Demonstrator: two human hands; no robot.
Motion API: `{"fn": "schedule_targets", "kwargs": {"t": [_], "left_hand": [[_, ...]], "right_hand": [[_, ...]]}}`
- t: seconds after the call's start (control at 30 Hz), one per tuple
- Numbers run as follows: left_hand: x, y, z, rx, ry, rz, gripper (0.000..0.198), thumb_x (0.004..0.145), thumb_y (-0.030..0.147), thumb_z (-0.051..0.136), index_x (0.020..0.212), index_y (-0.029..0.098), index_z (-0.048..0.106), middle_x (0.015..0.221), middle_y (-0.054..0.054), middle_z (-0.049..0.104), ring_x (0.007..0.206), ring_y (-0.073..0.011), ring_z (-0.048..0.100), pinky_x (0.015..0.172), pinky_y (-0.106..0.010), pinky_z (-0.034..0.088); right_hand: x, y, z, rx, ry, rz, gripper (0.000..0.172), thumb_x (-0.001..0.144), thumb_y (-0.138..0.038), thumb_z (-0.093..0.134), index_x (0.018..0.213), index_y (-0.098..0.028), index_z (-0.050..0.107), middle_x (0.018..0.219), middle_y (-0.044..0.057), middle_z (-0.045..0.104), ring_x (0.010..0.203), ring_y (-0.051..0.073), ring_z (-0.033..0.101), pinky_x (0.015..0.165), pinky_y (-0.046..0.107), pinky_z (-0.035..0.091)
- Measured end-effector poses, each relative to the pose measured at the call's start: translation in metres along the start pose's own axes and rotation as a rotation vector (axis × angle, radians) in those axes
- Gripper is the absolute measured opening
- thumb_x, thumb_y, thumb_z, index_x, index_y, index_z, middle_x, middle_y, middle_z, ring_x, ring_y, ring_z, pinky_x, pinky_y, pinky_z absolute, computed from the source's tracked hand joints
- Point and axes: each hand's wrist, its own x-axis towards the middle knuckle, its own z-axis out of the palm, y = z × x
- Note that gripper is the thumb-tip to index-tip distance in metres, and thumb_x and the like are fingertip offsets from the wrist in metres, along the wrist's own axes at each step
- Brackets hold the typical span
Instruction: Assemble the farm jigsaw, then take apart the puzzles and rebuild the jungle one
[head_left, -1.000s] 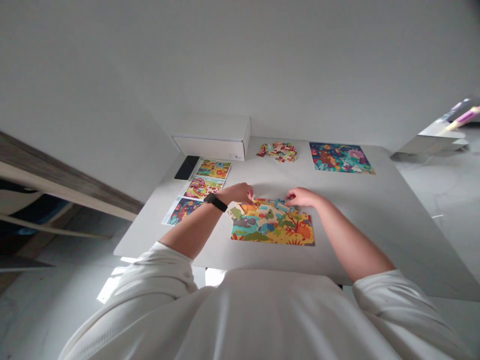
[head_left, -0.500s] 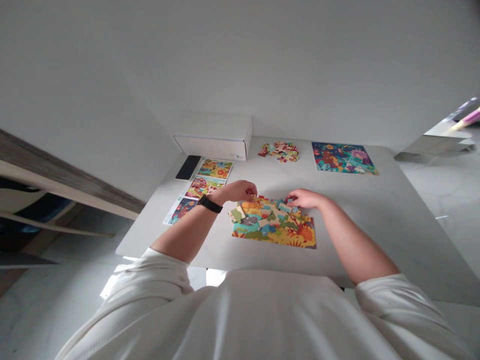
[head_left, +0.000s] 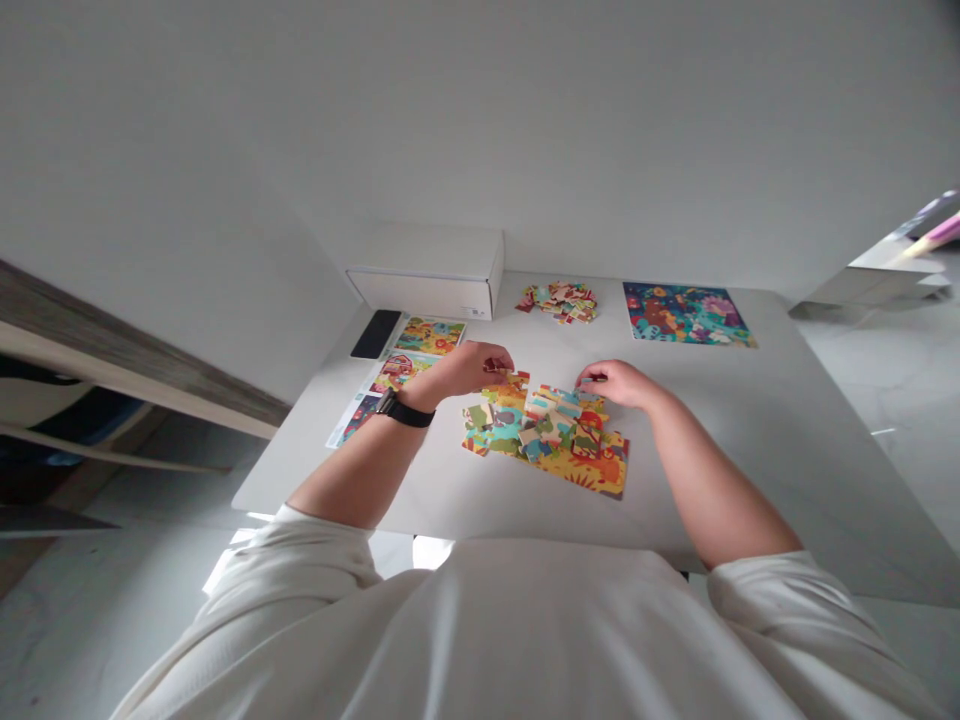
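Observation:
A yellow, green and blue animal jigsaw puzzle (head_left: 577, 472) lies in front of me, with loose pieces (head_left: 587, 438) heaped on top of it. My left hand (head_left: 480, 368), a black watch (head_left: 405, 408) on its wrist, pinches the far left corner section (head_left: 517, 381) of the puzzle. A gap separates part of that section from the middle. Closed at the far right corner, my right hand (head_left: 616, 382) has its fingertips on a puzzle piece there, mostly hidden by the fingers.
Toward the wall stand a white box (head_left: 427, 290) and a pile of jigsaw pieces (head_left: 559, 300). A dark blue assembled puzzle (head_left: 686, 315) lies at the far right. On the left are a black phone (head_left: 376, 334) and a sheet of printed pictures (head_left: 429, 336).
The puzzle has come apart at its far left side, and its left part has shifted. Both hands have moved slightly away from me. Loose pieces on top have changed places.

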Motion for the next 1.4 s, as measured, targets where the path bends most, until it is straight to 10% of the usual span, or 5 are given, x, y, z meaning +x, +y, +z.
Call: {"fn": "schedule_targets", "kwargs": {"t": [0.5,0.8,1.07,1.23,1.4], "left_hand": [[-0.01,0.001,-0.027,-0.103,0.032,-0.131,0.026,0.085,0.031,0.077,0.105,0.015,0.081,0.077,-0.002,0.074,0.065,-0.0101,0.063,0.059,-0.021,0.044],[-0.008,0.006,-0.019,-0.397,0.045,-0.132,0.035,0.079,0.037,0.087,0.105,0.015,0.079,0.082,-0.004,0.075,0.069,-0.0119,0.067,0.059,-0.022,0.051],[-0.006,0.0,0.0,-0.465,0.345,-0.157,0.031,0.079,0.034,0.088,0.099,0.015,0.074,0.081,-0.002,0.071,0.071,-0.0113,0.066,0.063,-0.022,0.051],[-0.01,-0.014,0.026,-0.641,0.114,-0.167,0.043,0.077,0.047,0.09,0.103,0.016,0.073,0.086,-0.005,0.075,0.076,-0.0147,0.071,0.07,-0.026,0.057],[-0.012,-0.027,0.056,-0.103,0.011,-0.13,0.028,0.089,0.034,0.077,0.113,0.02,0.078,0.108,-0.008,0.081,0.101,-0.0235,0.077,0.094,-0.035,0.061]], "right_hand": [[-0.013,-0.029,0.001,0.23,0.209,-0.15,0.041,0.086,-0.059,0.077,0.102,-0.021,0.082,0.104,0.009,0.081,0.097,0.025,0.072,0.094,0.038,0.056],[0.009,-0.04,0.06,0.14,0.125,-0.228,0.053,0.074,-0.049,0.093,0.118,-0.023,0.079,0.13,0.012,0.074,0.122,0.028,0.068,0.11,0.041,0.051],[-0.006,-0.053,0.064,0.249,0.05,-0.15,0.04,0.093,-0.06,0.069,0.083,-0.021,0.069,0.074,-0.002,0.067,0.071,0.017,0.06,0.068,0.029,0.046],[-0.021,-0.025,0.043,0.036,-0.082,-0.039,0.029,0.093,-0.051,0.075,0.098,-0.022,0.077,0.092,0.002,0.078,0.085,0.021,0.071,0.077,0.03,0.052],[-0.016,0.0,0.033,-0.342,0.203,0.145,0.025,0.097,-0.031,0.074,0.121,-0.022,0.079,0.117,0.01,0.08,0.1,0.021,0.075,0.094,0.031,0.055]]}}
